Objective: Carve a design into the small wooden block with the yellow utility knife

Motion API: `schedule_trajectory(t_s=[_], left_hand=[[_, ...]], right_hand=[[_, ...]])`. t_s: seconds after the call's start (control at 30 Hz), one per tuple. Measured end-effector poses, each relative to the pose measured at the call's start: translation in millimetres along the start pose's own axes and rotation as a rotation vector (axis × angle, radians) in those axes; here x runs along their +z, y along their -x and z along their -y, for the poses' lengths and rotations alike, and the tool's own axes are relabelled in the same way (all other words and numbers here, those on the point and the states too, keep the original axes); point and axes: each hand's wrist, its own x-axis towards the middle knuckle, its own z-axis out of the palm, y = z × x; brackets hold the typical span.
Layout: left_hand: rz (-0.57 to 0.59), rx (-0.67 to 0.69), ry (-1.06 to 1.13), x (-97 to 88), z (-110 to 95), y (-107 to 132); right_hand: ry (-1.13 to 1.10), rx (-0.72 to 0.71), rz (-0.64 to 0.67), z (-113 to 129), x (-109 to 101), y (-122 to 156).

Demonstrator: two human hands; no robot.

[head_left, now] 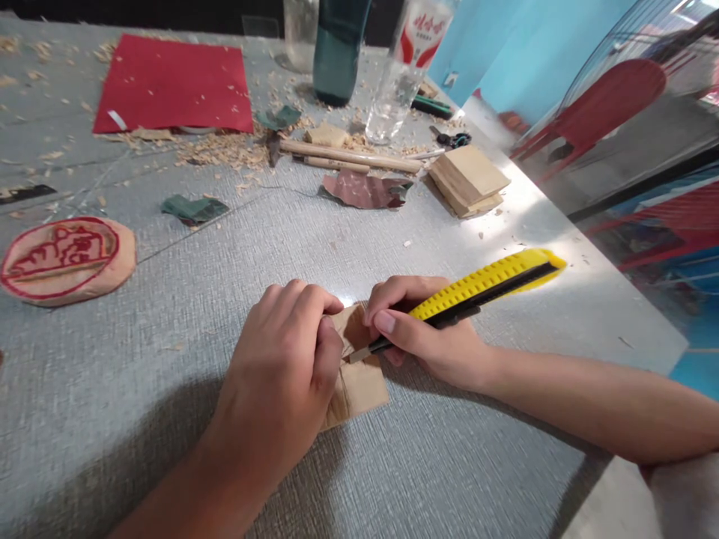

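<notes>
A small pale wooden block (362,385) lies flat on the grey table near the front edge. My left hand (286,367) is curled over its left side, fingers closed, pressing it down. My right hand (427,329) is closed round a yellow utility knife (483,288). The knife's blade tip rests on the block's top face, close to my left thumb. The knife's yellow body slants up to the right, away from the block. Much of the block is hidden under my left hand.
A round wooden disc with a red carved design (67,258) lies at the left. Farther back are a red sheet (174,84), wood shavings (225,150), wooden sticks (353,156), a stack of wooden blocks (469,180), sandpaper (365,189), a clear bottle (404,71) and a dark bottle (337,49). The table's edge (589,247) runs along the right.
</notes>
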Motion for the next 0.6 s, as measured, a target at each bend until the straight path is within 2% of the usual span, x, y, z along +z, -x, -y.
schedule_trajectory(t_s=[0.17, 0.4, 0.6], left_hand=[[0.004, -0.002, -0.002, 0.7, -1, -1], [0.000, -0.014, 0.006, 0.5, -2, 0], [0.011, -0.012, 0.013, -0.4, -1, 0]], right_hand=[[0.032, -0.010, -0.010, 2, 2, 1], [0.270, -0.197, -0.006, 5, 1, 11], [0.294, -0.212, -0.009, 3, 2, 13]])
